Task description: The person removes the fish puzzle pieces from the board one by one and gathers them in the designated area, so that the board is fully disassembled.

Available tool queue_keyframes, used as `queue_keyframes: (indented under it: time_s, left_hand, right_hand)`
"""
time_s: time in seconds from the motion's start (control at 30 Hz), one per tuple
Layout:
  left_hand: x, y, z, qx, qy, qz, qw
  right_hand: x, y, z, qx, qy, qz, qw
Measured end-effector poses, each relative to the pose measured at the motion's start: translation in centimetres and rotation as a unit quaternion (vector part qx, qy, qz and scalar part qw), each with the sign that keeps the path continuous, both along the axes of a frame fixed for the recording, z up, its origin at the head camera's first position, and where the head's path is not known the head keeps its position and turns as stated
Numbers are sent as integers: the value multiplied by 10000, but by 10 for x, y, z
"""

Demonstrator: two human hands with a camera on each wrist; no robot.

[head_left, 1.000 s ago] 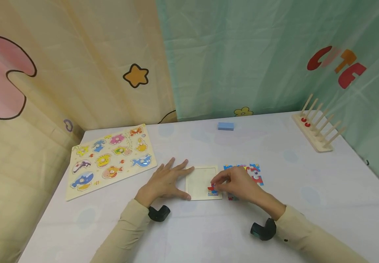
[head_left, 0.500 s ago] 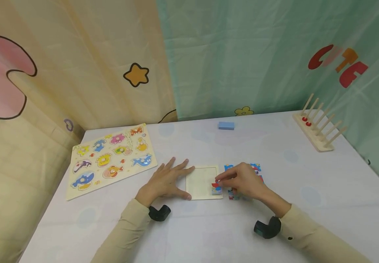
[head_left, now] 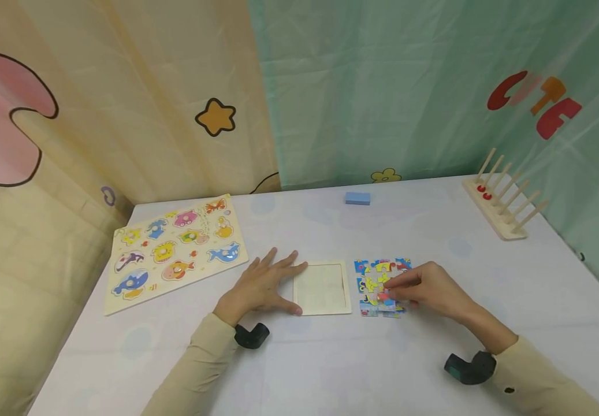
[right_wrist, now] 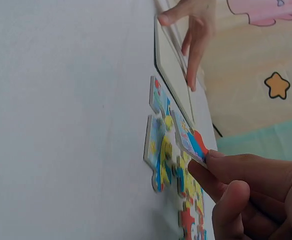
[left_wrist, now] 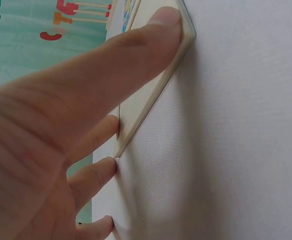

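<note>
My left hand (head_left: 260,289) lies with fingers spread at the left side of a shallow wooden puzzle tray (head_left: 321,289). Its thumb rests on the near left corner and a fingertip touches the far left corner, as the left wrist view also shows. My right hand (head_left: 429,292) pinches a jigsaw piece (right_wrist: 189,141), blue with a red patch, between thumb and fingers. This piece is held tilted over a cluster of colourful jigsaw pieces (head_left: 369,283) to the right of the tray. The fingers partly cover the cluster's right side.
A wooden peg puzzle board (head_left: 174,254) with sea animals lies at the left. Near the back edge sits a blue block (head_left: 357,199). A wooden peg stand (head_left: 497,211) with red beads is at the far right. Printed curtains (head_left: 330,92) hang behind the table.
My right hand has moved right, carrying the jigsaw piece from the tray's right side to above the loose pieces. The left hand and the tray stay in place.
</note>
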State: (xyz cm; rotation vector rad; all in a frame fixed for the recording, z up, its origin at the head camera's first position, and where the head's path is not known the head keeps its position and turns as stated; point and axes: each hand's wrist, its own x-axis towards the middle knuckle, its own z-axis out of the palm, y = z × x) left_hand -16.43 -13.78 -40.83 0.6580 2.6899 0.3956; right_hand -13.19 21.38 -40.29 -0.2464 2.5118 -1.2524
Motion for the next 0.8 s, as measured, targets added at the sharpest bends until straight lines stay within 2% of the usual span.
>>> queue_keyframes:
  time_s: [0.4, 0.8]
  left_hand:
    - [0, -2, 1, 84, -8, -6, 10000]
    - [1, -2, 1, 71, -39, 8, 10000]
  right_hand:
    - [10, 39, 2, 547, 9, -230, 9982]
    - [12, 39, -1, 788, 270, -254, 9962]
